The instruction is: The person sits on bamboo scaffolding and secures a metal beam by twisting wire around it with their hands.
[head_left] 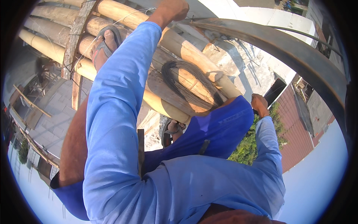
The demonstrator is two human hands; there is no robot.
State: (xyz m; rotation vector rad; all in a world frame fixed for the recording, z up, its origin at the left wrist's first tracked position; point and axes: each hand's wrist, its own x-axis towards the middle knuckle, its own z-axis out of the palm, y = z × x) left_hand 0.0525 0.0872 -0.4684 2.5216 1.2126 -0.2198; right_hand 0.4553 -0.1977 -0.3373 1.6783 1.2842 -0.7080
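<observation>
Wire in a dark, elongated coil lies on top of the row of poles, between the person's two hands and touching neither. Its long axis slants from upper left to lower right, roughly along the poles, with the rounded upper-left end fully in sight; the lower-right end comes close to the blue trousers, and just how it finishes there is hard to make out. The left hand is clenched at the upper edge, which cuts off part of it; a thin pale strand runs up near the wrist, but whether the fist grips it cannot be told. The right hand, well apart near the end of the poles, has its fingers curled in; something dark shows just under it, too little to identify or to call grasped. The left sleeve hides a stretch of the poles and part of the leg behind the sandalled foot. The other foot shows only partly, below the poles.
</observation>
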